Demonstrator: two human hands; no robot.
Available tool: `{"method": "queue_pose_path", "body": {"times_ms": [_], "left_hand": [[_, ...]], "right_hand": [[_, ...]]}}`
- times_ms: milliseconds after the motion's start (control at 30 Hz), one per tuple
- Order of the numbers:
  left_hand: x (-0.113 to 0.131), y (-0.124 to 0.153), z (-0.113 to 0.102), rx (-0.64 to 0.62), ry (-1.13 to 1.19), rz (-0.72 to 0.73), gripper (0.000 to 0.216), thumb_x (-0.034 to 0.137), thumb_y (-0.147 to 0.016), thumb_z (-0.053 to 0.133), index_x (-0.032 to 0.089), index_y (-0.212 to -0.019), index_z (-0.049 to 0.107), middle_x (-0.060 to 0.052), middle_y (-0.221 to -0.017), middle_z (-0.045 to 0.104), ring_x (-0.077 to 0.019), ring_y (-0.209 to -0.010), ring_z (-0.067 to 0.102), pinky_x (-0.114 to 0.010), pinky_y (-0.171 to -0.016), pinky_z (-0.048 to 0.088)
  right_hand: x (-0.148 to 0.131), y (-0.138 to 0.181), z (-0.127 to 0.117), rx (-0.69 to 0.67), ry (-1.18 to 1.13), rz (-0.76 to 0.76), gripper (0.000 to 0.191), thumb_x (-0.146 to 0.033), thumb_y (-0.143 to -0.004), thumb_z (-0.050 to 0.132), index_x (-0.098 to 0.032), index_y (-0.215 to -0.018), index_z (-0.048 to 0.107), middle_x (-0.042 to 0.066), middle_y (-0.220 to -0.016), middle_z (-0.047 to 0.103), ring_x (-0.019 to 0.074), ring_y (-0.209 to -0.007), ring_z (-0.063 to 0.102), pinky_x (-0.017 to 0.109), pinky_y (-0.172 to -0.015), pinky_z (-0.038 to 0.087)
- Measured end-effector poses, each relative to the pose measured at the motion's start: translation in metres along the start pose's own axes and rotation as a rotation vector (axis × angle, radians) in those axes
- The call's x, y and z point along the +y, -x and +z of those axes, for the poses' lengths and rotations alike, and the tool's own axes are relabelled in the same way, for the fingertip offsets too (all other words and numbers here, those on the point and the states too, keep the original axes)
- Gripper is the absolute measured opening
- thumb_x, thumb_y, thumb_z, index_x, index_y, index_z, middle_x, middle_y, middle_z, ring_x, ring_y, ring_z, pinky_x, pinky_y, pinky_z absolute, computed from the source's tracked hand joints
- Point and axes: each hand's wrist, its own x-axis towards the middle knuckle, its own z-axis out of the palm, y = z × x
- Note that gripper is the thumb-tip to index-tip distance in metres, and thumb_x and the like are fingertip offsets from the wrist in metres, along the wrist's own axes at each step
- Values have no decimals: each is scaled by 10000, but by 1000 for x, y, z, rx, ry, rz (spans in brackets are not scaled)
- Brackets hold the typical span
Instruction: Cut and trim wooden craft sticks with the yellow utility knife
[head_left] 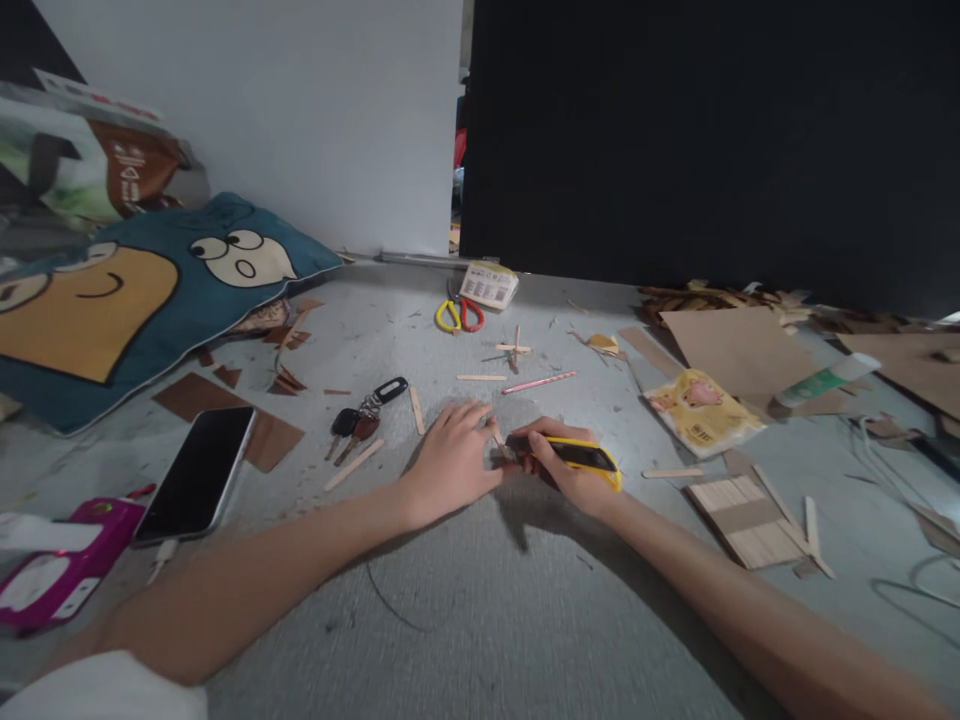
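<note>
In the middle of the table, my right hand is closed round a yellow and black utility knife, its front end pointing left. My left hand lies low on the tabletop and pins down a short wooden craft stick with its fingertips. The knife's tip meets the stick between the two hands; the exact contact is too small to make out. Just beyond lie a loose craft stick, a pink striped pencil and a small cross of joined sticks.
Left are keys, a phone, a magenta tape dispenser and a blue cushion. Scissors lie at the back. To the right are a yellow packet, a glue stick, bundled craft sticks and cardboard.
</note>
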Motion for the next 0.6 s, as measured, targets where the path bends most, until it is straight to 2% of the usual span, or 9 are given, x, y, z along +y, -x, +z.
{"method": "queue_pose_path", "body": {"times_ms": [367,600], "left_hand": [[1,0,-1,11,32,7,405,490,-938,727,161,-1173,757,-187,-1476,634,-388,-1443,525,-600,-1211,403],[1,1,-1,-3,20,-1,411,474,-935,741,153,-1190,756,-186,-1501,613,-380,-1473,500,-566,-1239,382]], "right_hand": [[-1,2,0,3,103,-86,446,-589,-1053,505,-223,-990,752,17,-656,695,176,-582,656,298,-605,514],[0,3,0,10,173,-144,396,-531,-1077,480,-233,-993,728,18,-686,708,179,-618,683,295,-639,538]]}}
